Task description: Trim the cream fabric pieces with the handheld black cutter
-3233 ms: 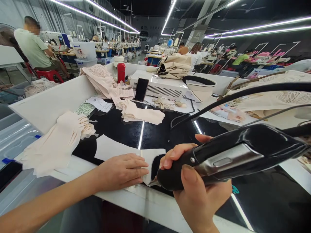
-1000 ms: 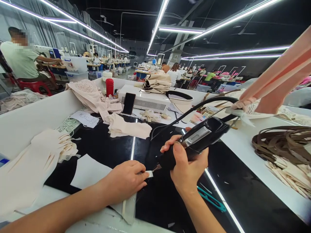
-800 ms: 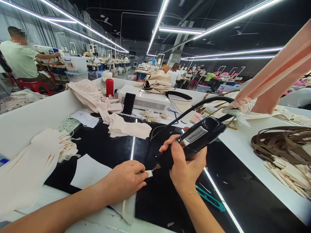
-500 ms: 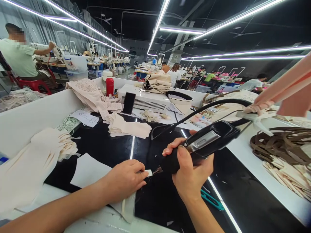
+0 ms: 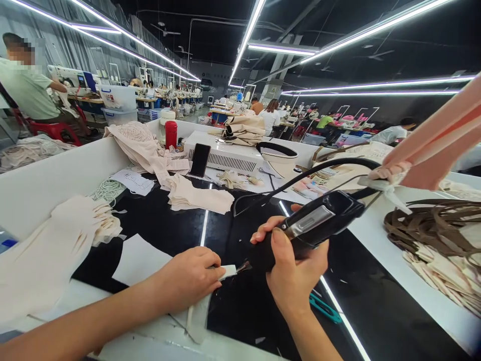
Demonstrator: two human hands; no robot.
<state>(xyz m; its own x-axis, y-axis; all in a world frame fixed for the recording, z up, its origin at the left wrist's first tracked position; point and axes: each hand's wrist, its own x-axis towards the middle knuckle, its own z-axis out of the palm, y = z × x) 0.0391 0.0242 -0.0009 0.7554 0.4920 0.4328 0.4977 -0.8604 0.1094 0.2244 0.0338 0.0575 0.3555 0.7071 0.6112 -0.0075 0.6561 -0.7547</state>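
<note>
My left hand pinches a small white strip whose end sticks out past the fingertips. Wrapped around a black corded handheld power tool is my right hand, thumb on top. The tool's narrow metal tip points left and meets, or nearly meets, the strip's free end; I cannot tell whether they touch. Under my left forearm lies a pale flat sheet. A pink cloth strip is tied around the cord at the tool's rear. Teal thread snips lie partly behind my right wrist.
On the black tabletop sits a stack of cream fabric pieces. More cut fabric is at left, brown straps at right. A phone and red flask stand behind. A co-worker sits far left.
My left hand has shifted slightly left, and more of the white strip shows beyond its fingers. The tool and pink cloth have moved a little left. The co-worker's raised arm has dropped.
</note>
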